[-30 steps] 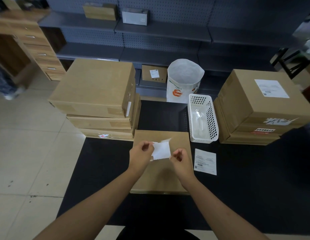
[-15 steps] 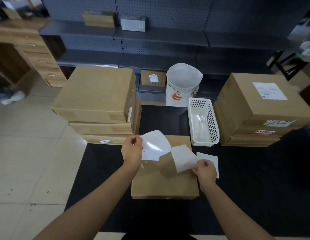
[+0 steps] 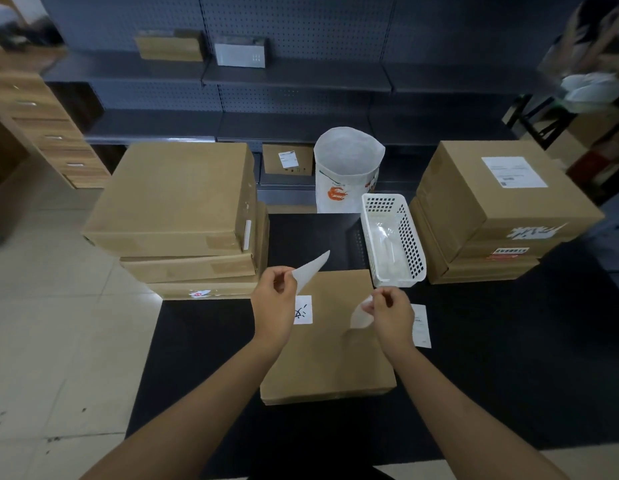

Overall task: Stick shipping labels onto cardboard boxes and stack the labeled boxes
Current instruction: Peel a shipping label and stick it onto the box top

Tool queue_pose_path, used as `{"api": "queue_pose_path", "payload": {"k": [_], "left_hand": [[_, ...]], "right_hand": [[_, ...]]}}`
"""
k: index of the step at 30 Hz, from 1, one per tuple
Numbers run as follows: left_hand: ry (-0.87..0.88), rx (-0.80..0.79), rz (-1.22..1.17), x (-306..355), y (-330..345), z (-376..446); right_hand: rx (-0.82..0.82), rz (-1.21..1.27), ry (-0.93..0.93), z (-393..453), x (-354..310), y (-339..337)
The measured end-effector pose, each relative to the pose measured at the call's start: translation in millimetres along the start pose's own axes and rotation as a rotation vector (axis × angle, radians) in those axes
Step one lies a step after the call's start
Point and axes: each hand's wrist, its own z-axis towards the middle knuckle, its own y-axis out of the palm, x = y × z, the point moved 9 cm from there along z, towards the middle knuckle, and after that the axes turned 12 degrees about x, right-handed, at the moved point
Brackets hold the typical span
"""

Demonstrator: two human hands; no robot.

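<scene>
A flat cardboard box (image 3: 330, 355) lies on the black table (image 3: 491, 358) in front of me. My left hand (image 3: 275, 301) pinches a thin white sheet (image 3: 313, 270) raised over the box's far left corner. My right hand (image 3: 392, 313) pinches a second, curled white sheet (image 3: 360, 315) just above the box's right side. I cannot tell which sheet is the label and which its backing. A small white sticker with black marks (image 3: 303, 309) sits on the box beside my left hand. Another printed label (image 3: 422, 326) lies on the table, partly behind my right hand.
Plain cardboard boxes are stacked at the left (image 3: 176, 202). At the right is a stack (image 3: 474, 237) whose top box carries a label (image 3: 514, 172). Between them stand a white perforated basket (image 3: 410, 237) and a white bag (image 3: 347, 174). Dark shelving runs behind.
The two sheets, held together a second ago, have been pulled apart. My right hand swung out to the right and has come back over the box. My left hand lifted its sheet higher.
</scene>
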Motion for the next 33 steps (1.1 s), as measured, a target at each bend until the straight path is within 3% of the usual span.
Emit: {"api": "queue_pose_path", "payload": {"k": [8,19,27,33], "left_hand": [[-0.004,-0.054,0.091,-1.4,35.4,-2.0],[-0.065,0.126,0.17,18.7,107.4,-7.6],[-0.118,0.181,0.221,11.6,133.5,-11.2],[-0.114,0.193,0.238,12.3,140.5,-6.5]], "right_hand": [[-0.037,-0.046,-0.154,43.3,-24.2,-5.6],[-0.243,-0.244,-0.354,170.1,-59.1,9.2],[-0.586,-0.78,-0.29,209.9,2.5,37.6],[-0.393,-0.794,-0.324,210.0,-10.8,26.3]]}}
